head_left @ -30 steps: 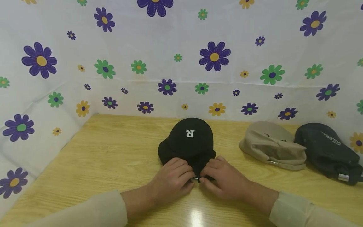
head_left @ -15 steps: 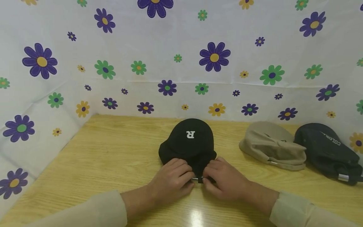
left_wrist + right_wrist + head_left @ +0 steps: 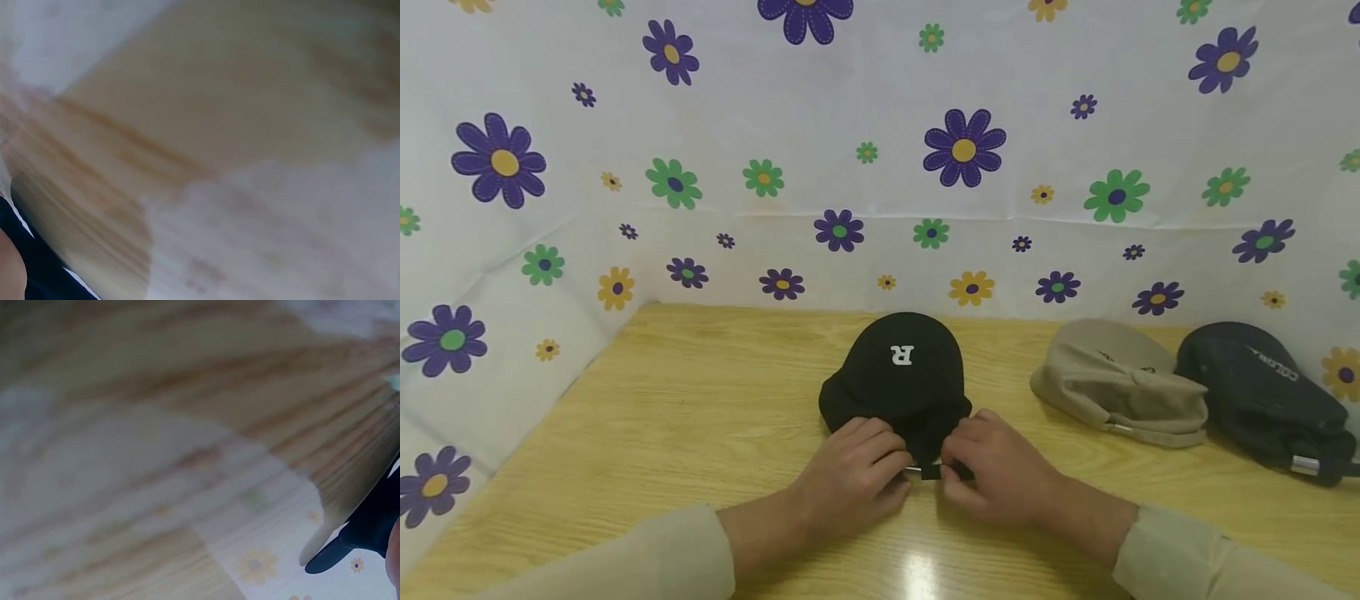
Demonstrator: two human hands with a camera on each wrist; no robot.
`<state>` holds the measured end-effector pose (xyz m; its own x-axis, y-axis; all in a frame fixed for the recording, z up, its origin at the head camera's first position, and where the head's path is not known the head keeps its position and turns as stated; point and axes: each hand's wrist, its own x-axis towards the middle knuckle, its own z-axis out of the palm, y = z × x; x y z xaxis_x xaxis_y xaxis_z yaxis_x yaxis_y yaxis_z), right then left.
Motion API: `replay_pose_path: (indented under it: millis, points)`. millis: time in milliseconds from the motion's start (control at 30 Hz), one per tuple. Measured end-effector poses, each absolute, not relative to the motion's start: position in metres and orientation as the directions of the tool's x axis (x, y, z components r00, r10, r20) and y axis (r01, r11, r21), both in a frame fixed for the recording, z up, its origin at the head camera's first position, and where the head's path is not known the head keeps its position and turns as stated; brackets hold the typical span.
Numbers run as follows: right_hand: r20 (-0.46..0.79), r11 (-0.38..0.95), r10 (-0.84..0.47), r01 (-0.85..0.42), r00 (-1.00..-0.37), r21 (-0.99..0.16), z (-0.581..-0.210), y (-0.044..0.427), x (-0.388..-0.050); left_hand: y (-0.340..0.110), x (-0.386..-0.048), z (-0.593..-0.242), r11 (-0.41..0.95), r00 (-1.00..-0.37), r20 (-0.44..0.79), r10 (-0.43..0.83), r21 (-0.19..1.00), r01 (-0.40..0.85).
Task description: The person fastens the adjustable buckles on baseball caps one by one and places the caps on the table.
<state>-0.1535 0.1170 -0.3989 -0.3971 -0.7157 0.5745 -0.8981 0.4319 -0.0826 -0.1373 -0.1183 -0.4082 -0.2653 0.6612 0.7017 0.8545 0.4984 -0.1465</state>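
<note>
A black cap [image 3: 906, 392] with a white letter R lies at the middle of the table in the head view, its back toward me. My left hand [image 3: 856, 468] grips its rear edge beside a thin silver buckle [image 3: 913, 470]. On the other side, my right hand [image 3: 1000, 468] pinches the black adjustment strap [image 3: 931, 472], with a short stretch of it showing between the hands. Both thumbs sit low and the fingers curl over the cap's edge. Each wrist view is mostly blurred; dark cloth [image 3: 53, 269] fills a corner of the left wrist view, and black fabric [image 3: 369, 531] the right one.
To the right lie a beige cap [image 3: 1112, 379] and a dark navy cap [image 3: 1262, 392] with a silver buckle, touching each other. The wooden table [image 3: 700, 392] meets a white flower-patterned cloth [image 3: 880, 83] at the back and left.
My right hand has shifted slightly to the right, and more black strap shows between it and the buckle. The left hand keeps its hold; the cap stays nearly still.
</note>
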Motion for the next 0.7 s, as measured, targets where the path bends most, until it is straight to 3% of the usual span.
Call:
replay_pose_path:
  millis: [333, 600, 700]
  points:
    - [0.582, 0.427, -0.716, -0.901, -0.385, -0.07, -0.3976, 0.117, -0.155, -0.1198, -0.1359, -0.4074, 0.504, -0.285, 0.689, 0.666, -0.134, 0.853]
    - [0.636, 0.416, -0.687, -0.908, -0.352, -0.053, -0.3989, 0.1175, -0.1563, -0.1188, -0.1374, -0.4076, 0.496, -0.259, 0.704, 0.661, -0.151, 0.855]
    - [0.635, 0.425, -0.679, -0.903, -0.368, -0.069, -0.398, 0.1178, -0.1556, -0.1193, -0.1372, -0.4082, 0.503, -0.27, 0.7, 0.661, -0.146, 0.852]
